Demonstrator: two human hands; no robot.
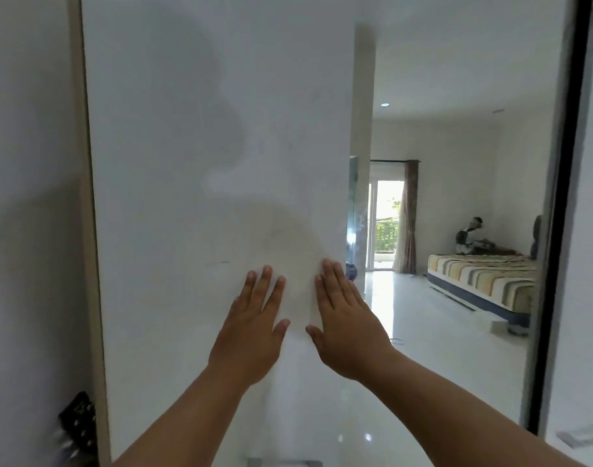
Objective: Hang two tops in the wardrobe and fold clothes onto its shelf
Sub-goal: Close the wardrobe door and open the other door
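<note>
Two hands, head view: left hand [251, 326] and right hand [347, 326], both flat with fingers straight and spread slightly, palms pressed on one white wardrobe door [221, 163], just beside each other near its right edge; neither holds anything.

One door panel fills the left and middle of the view; whether it is swinging open or shut cannot be told. No wardrobe interior, rail or shelf shows, and no tops, hangers or folded clothes are visible, so the task's garments cannot be placed from this view.

Progress, as a judgement: the step in hand is working the door; how many tops are hung, or clothes folded, cannot be told, since the inside is hidden.

Count of the rest: one bed [480, 281] with a striped cover at the far right; one curtain [409, 217] beside one glass balcony door [384, 224]; one figure [470, 235] seated on the far side of the bed; one glossy white floor [423, 332]; one dark studded object [78, 423] at lower left, too blurred to identify
</note>
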